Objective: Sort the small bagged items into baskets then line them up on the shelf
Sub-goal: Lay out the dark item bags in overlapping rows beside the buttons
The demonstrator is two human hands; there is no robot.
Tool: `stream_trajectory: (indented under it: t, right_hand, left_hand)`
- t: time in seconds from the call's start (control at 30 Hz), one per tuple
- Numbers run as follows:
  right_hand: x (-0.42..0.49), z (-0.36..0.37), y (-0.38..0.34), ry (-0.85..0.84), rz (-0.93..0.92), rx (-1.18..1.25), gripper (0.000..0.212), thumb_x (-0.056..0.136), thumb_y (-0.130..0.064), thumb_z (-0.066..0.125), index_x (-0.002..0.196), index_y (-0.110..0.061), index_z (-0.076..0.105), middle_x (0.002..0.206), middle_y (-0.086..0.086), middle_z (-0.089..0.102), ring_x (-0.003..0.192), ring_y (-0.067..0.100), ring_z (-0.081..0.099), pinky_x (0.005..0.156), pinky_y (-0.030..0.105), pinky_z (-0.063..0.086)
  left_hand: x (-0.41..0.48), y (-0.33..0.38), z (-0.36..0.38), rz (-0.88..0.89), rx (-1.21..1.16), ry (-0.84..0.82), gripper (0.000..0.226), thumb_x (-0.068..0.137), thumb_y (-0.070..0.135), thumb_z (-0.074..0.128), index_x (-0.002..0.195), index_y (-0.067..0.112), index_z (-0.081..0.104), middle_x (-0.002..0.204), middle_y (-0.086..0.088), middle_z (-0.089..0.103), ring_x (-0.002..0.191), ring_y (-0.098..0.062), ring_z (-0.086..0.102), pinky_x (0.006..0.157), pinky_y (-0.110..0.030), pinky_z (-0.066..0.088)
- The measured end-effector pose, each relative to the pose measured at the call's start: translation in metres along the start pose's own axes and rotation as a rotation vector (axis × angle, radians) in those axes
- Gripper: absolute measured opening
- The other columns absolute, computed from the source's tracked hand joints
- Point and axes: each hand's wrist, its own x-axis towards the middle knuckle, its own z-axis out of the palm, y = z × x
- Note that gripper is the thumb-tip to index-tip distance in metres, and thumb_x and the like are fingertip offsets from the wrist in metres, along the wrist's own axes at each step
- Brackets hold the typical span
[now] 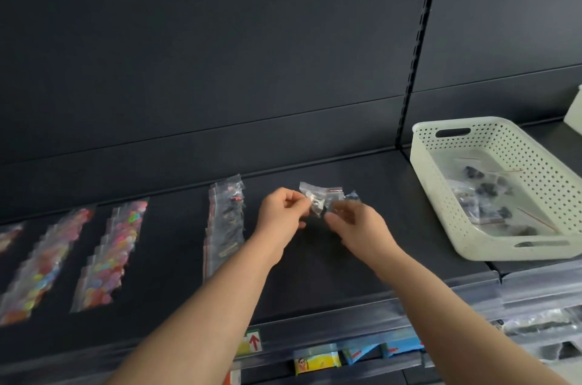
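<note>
Clear bags (319, 199) between both hands

Pinching small clear bags (319, 199) between left grip (280, 211) and right grip (359, 224), fingers curled, just above the dark shelf (315, 274). To the left, lying flat in overlapping rows: a row of dark-filled bags (225, 221), then a near colourful row (113, 255) and a far colourful row (47, 265), blurred. To the right, resting on the shelf, a cream perforated basket (422, 164) holding more clear bags of dark items (485, 192). Along the front edge, a label rail (318, 361) with yellow and blue tags.
</note>
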Motion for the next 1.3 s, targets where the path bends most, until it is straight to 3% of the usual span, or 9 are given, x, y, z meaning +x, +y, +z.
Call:
stream_trajectory:
  t: [0.1, 0.3, 0.43, 0.57, 0.7, 0.8, 0.93, 1.13, 1.3]
  right_hand:
    - [0.000, 0.010, -0.009, -0.181, 0.155, 0.477, 0.021, 0.095, -0.027, 0.056, 0.111, -0.014, 0.062, 0.102, 0.005, 0.070, 0.091, 0.017, 0.069, 0.075, 0.029, 0.057]
    - [0.004, 0.017, -0.013, -0.054, 0.124, 0.653, 0.011, 0.092, -0.004, 0.057, 0.087, -0.008, 0.066, 0.068, -0.001, 0.065, 0.062, 0.007, 0.060, 0.070, 0.027, 0.056]
    - [0.003, 0.016, -0.015, -0.029, 0.073, 0.561, 0.015, 0.094, -0.005, 0.054, 0.087, -0.014, 0.064, 0.070, -0.002, 0.063, 0.063, 0.007, 0.055, 0.062, 0.023, 0.049]
    - [-0.003, 0.014, -0.019, -0.178, -0.016, 0.274, 0.012, 0.091, -0.013, 0.060, 0.099, -0.019, 0.064, 0.084, -0.002, 0.069, 0.069, 0.008, 0.058, 0.062, 0.021, 0.042]
    - [-0.014, 0.014, -0.018, -0.281, 0.017, 0.337, 0.029, 0.083, -0.012, 0.072, 0.106, -0.023, 0.059, 0.090, 0.000, 0.072, 0.082, 0.012, 0.069, 0.067, 0.022, 0.048]
    - [-0.019, 0.012, -0.014, -0.254, 0.049, 0.393, 0.016, 0.086, -0.005, 0.068, 0.095, -0.017, 0.063, 0.079, 0.000, 0.074, 0.072, 0.011, 0.071, 0.062, 0.020, 0.051]
    - [-0.021, 0.008, -0.008, -0.190, 0.117, 0.493, 0.007, 0.092, -0.010, 0.060, 0.094, -0.013, 0.066, 0.092, 0.007, 0.074, 0.078, 0.014, 0.072, 0.066, 0.023, 0.052]
    - [-0.028, 0.018, -0.017, -0.416, 0.342, 0.743, 0.047, 0.099, -0.049, 0.036, 0.112, -0.010, 0.060, 0.100, 0.015, 0.072, 0.088, 0.024, 0.072, 0.068, 0.031, 0.053]
    - [-0.033, 0.028, -0.016, -0.325, 0.229, 0.751, 0.023, 0.092, -0.012, 0.060, 0.115, -0.014, 0.060, 0.085, 0.001, 0.071, 0.071, 0.010, 0.065, 0.062, 0.023, 0.050]
  left_hand:
    - [-0.009, -0.001, -0.006, 0.006, -0.097, -0.065, 0.005, 0.093, 0.005, 0.060, 0.090, 0.009, 0.060, 0.093, -0.010, 0.066, 0.085, -0.016, 0.064, 0.067, -0.024, 0.055]
    - [-0.019, -0.002, -0.023, -0.089, -0.108, -0.076, 0.022, 0.089, 0.000, 0.065, 0.106, 0.010, 0.055, 0.095, -0.006, 0.065, 0.080, -0.013, 0.063, 0.069, -0.028, 0.058]
    - [-0.019, 0.002, -0.029, -0.078, -0.003, -0.030, 0.025, 0.090, 0.007, 0.063, 0.113, 0.014, 0.056, 0.103, -0.004, 0.062, 0.087, -0.012, 0.061, 0.072, -0.027, 0.057]
    - [-0.026, 0.013, -0.034, 0.048, 0.038, -0.105, 0.029, 0.090, 0.028, 0.068, 0.118, 0.021, 0.059, 0.103, 0.009, 0.063, 0.095, -0.002, 0.059, 0.076, -0.020, 0.048]
    - [-0.029, 0.009, -0.035, 0.047, 0.092, -0.098, 0.008, 0.093, 0.021, 0.064, 0.098, 0.017, 0.069, 0.082, 0.008, 0.063, 0.075, -0.005, 0.055, 0.062, -0.020, 0.042]
    - [-0.032, 0.005, -0.039, 0.012, 0.014, -0.053, 0.006, 0.094, 0.020, 0.062, 0.095, 0.016, 0.068, 0.078, 0.008, 0.060, 0.065, -0.003, 0.048, 0.057, -0.016, 0.039]
    - [-0.033, 0.005, -0.049, 0.059, 0.031, -0.027, 0.011, 0.095, 0.019, 0.060, 0.099, 0.013, 0.068, 0.078, 0.006, 0.057, 0.065, -0.005, 0.046, 0.060, -0.018, 0.038]
    - [-0.041, 0.008, -0.058, 0.190, 0.171, -0.293, 0.023, 0.095, 0.007, 0.057, 0.084, 0.024, 0.066, 0.093, 0.005, 0.065, 0.082, -0.005, 0.055, 0.069, -0.021, 0.046]
    - [-0.044, 0.006, -0.066, 0.090, 0.083, -0.216, 0.027, 0.095, -0.005, 0.048, 0.094, 0.014, 0.067, 0.105, -0.009, 0.068, 0.086, -0.013, 0.061, 0.077, -0.027, 0.053]
